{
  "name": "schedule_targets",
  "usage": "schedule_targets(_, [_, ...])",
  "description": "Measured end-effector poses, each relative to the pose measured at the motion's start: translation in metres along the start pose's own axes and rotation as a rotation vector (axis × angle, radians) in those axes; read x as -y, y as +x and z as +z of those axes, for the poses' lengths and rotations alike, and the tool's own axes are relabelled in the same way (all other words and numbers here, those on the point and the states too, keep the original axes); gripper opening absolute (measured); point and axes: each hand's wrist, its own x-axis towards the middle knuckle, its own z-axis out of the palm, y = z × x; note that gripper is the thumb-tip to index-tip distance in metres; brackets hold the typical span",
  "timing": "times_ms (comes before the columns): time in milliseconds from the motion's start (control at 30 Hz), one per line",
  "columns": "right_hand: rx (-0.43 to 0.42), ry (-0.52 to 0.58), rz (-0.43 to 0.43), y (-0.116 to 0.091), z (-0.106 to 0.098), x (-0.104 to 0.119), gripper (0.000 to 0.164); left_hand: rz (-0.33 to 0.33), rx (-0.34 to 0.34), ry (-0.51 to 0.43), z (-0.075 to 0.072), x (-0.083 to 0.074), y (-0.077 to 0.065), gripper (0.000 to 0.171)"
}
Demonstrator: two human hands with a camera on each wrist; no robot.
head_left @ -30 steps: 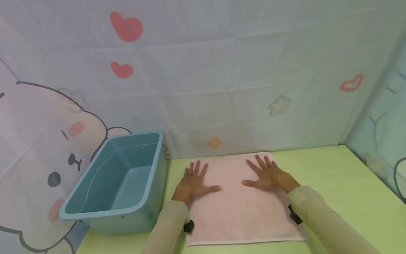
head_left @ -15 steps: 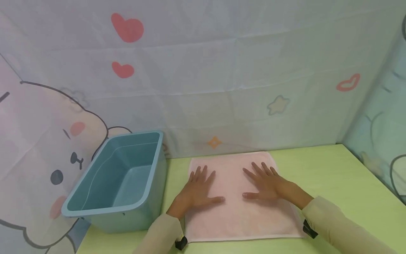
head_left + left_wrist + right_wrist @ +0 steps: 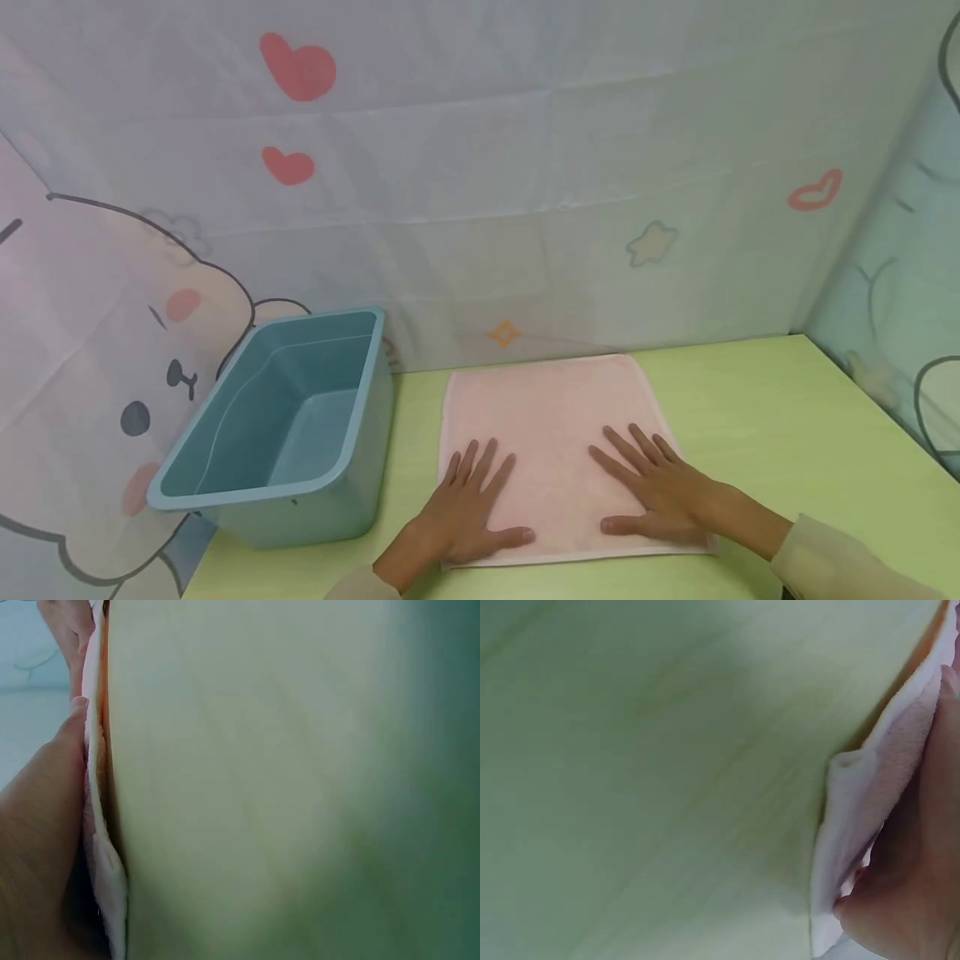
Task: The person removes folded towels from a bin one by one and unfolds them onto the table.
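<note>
A pink towel [image 3: 555, 417] with a pale hem lies spread flat on the table. My left hand [image 3: 472, 508] rests on its near left part, fingers spread and straight, thumb pointing inward. On the near right part lies my right hand [image 3: 652, 487], its fingers also straight and fanned out. In the left wrist view the towel's hem [image 3: 109, 877] runs beside the left hand [image 3: 41, 832]. The right wrist view shows a slightly raised fold at the towel's corner [image 3: 847, 780], close to the right hand [image 3: 907, 900].
A blue-green plastic tub [image 3: 363, 417] stands on the table left of the towel, with nothing seen inside it. The light green tabletop [image 3: 787, 417] extends to the right. Behind it hangs a printed cloth backdrop [image 3: 465, 167] with hearts and a star.
Both hands have slid over the towel from its far part towards its near edge, fingers staying spread. The towel and tub stay in place.
</note>
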Motion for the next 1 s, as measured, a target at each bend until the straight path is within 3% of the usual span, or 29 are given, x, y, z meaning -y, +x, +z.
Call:
schedule_targets(500, [-0.114, -0.064, -0.019, -0.018, 0.012, -0.01, 0.092, -0.012, -0.028, 0.041, 0.007, 0.004, -0.012, 0.103])
schedule_targets(767, [-0.051, -0.024, 0.006, -0.012, 0.007, -0.015, 0.094, -0.02, 0.03, 0.026, -0.005, 0.008, -0.011, 0.103])
schedule_targets(900, [-0.013, -0.047, 0.014, -0.004, -0.009, -0.018, 0.095, -0.01, 0.028, 0.043, -0.017, 0.012, -0.008, 0.102])
schedule_targets(1000, [-0.014, -0.051, 0.009, 0.002, -0.031, -0.019, 0.094, 0.01, 0.003, 0.06, -0.035, 0.013, -0.007, 0.1])
